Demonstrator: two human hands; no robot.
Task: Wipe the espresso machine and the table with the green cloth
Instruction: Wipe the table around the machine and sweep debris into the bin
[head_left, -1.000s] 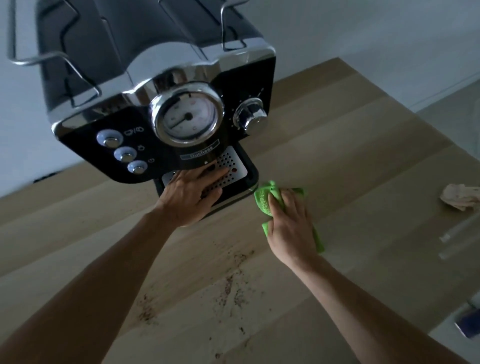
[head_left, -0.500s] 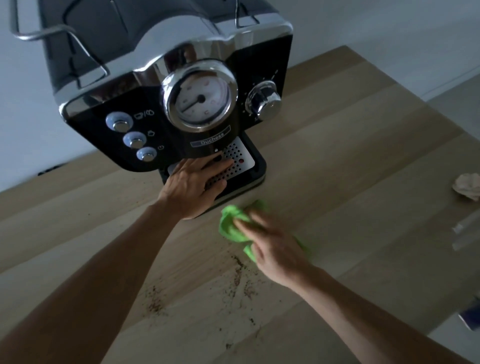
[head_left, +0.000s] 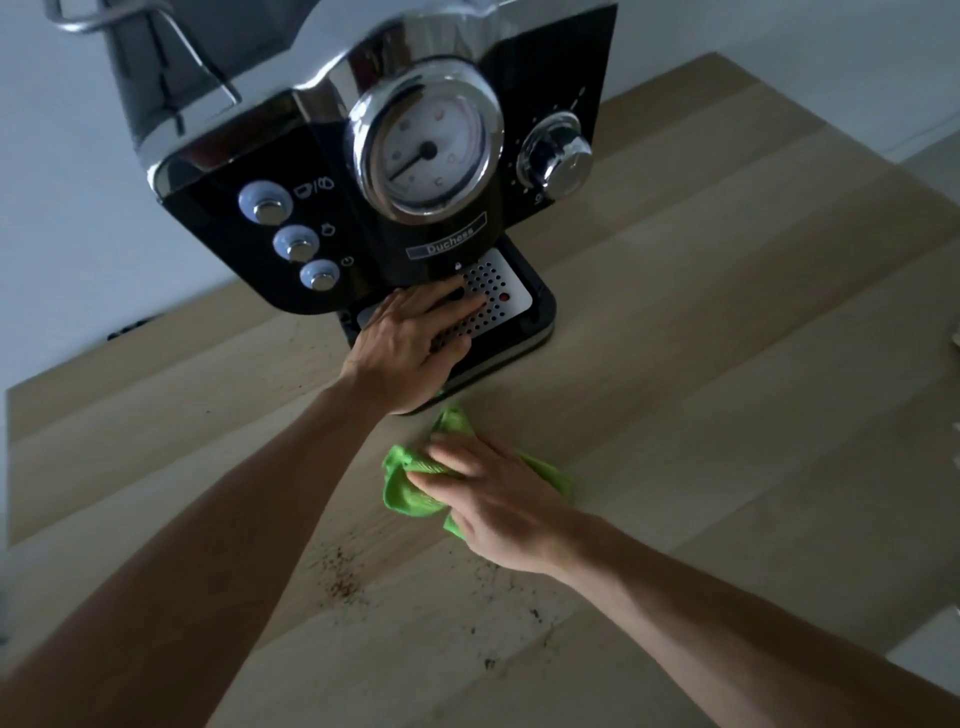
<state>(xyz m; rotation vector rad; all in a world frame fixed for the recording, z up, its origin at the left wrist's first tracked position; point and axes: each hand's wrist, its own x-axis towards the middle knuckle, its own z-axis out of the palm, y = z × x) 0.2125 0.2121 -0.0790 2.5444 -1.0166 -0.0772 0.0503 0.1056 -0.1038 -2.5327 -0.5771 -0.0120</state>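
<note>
A black and chrome espresso machine (head_left: 363, 171) with a round gauge stands at the back of the wooden table (head_left: 727, 364). My left hand (head_left: 410, 343) rests flat on its perforated drip tray (head_left: 498, 296), fingers straight. Just in front of the machine's base, my right hand (head_left: 493, 499) presses the bunched green cloth (head_left: 410, 483) onto the table with fingers spread over it. Dark coffee grounds (head_left: 343, 577) lie scattered on the wood nearer to me, left of and below the cloth.
A white wall runs behind the table. The table's right edge drops to a pale floor (head_left: 930, 156). A small part of some light object (head_left: 955, 338) shows at the far right edge of the table.
My right hand has slid the green cloth leftwards and towards me, from beside the drip tray to in front of the machine. The left hand stays on the tray.
</note>
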